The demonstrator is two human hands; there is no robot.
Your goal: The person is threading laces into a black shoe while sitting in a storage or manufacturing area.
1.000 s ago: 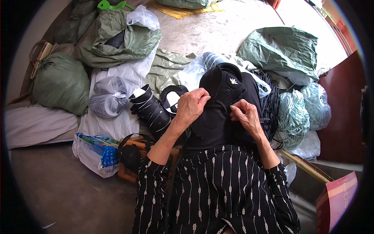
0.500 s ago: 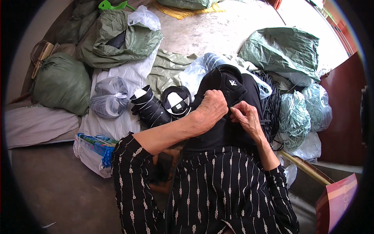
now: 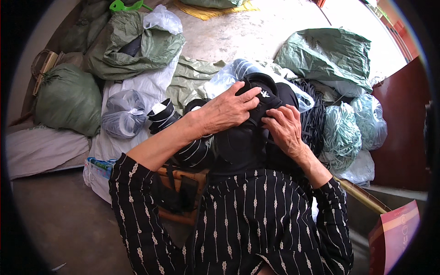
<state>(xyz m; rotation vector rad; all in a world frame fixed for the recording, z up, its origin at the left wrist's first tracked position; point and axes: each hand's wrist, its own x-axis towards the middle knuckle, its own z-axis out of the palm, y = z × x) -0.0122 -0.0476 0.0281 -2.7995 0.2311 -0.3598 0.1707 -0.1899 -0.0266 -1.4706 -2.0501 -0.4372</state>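
Left hand [image 3: 227, 109] and right hand [image 3: 285, 129] curled in, gripping a soft black fabric piece [image 3: 269, 99], curved edge up top. Crinkly green sacks [image 3: 327, 57] border open concrete floor [image 3: 229, 39]

Quantities are as follows. Hands: two, comprising the left hand [image 3: 227, 109] and the right hand [image 3: 284, 129]. Cap [image 3: 257, 85] at the fingers: one. Black stack [image 3: 161, 120] at left: one (its pieces overlap; their number cannot be read). Pale cord bundles [image 3: 341, 133]: two. Black cord bundle [image 3: 313, 112]: one. Tied green sack [image 3: 68, 101]: one. Knotted bag [image 3: 123, 117]: one. Scoop [image 3: 123, 6]: one. Pole [image 3: 363, 195]: one. Pink box [image 3: 396, 240]: one.
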